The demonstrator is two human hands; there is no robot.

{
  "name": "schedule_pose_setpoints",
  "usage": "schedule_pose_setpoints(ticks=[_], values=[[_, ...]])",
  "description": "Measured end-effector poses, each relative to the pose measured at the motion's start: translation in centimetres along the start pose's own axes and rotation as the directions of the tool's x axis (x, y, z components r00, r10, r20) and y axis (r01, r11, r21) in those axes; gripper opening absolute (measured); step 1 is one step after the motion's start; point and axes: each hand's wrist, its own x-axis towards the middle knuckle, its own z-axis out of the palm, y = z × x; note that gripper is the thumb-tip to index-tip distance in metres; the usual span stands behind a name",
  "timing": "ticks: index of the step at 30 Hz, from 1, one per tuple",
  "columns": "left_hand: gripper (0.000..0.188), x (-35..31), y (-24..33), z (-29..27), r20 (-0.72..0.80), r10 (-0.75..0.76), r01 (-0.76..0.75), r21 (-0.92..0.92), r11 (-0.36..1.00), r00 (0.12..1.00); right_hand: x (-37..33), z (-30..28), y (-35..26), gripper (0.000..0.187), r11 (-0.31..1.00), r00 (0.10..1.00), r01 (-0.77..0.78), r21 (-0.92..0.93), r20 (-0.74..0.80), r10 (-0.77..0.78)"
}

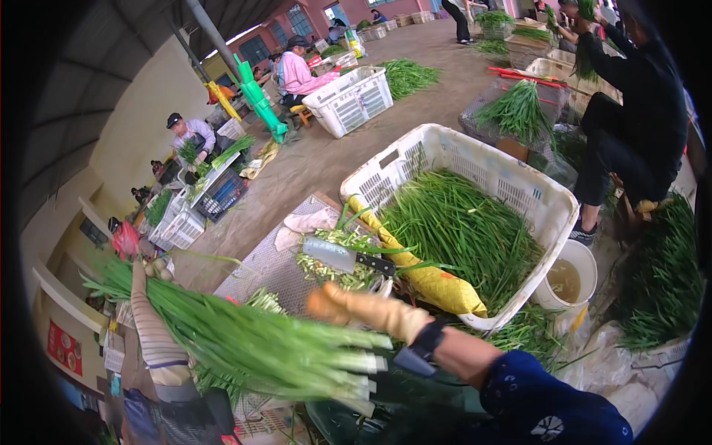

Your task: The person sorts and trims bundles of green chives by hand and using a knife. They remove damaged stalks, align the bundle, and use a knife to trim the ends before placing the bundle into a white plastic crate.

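My left hand [155,270], below a striped sleeve, is closed around the leafy end of a big bundle of garlic chives [252,337]. The bundle slants down to the right, its pale cut ends blurred. Just above those ends is my right hand [363,308], in a beige glove with orange fingertips; motion smears its fingers. Beyond it a cleaver [334,255] with a black handle lies on chopped chive ends [315,268]. These rest on a mesh-covered work surface [259,268], beside a crumpled pale cloth [305,225].
A white plastic crate [482,157] of loose chives stands at the right, a yellow rolled sack [437,285] along its near side. Right of it are a white bucket [582,271] of murky water and another person [638,96]. More people and crates [352,100] spread across the hall.
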Motion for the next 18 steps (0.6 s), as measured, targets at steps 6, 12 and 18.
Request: schedule_pose_setpoints(ticks=[6, 12, 18], values=[[0.034, 0.5, 1.8, -1.8, 0.035, -0.121, 0.12, 0.031, 0.992, 0.992, 0.0, 0.4, 7.1, 0.073, 0.747, 0.827, -0.029, 0.664, 0.436, -0.355], [0.037, -0.5, 0.5, -0.3, 0.154, 0.0, -0.013, 0.081, 0.997, 0.988, -2.2, 2.6, 5.0, 0.073, 0.952, 0.968, -0.119, 0.282, 0.246, 0.048], [0.031, 1.1, 1.5, -0.7, 0.078, 0.017, -0.013, -0.043, 0.999, 0.997, -7.2, -0.4, 5.7, 0.033, 0.984, 0.959, -0.175, 0.035, 0.231, 0.162]])
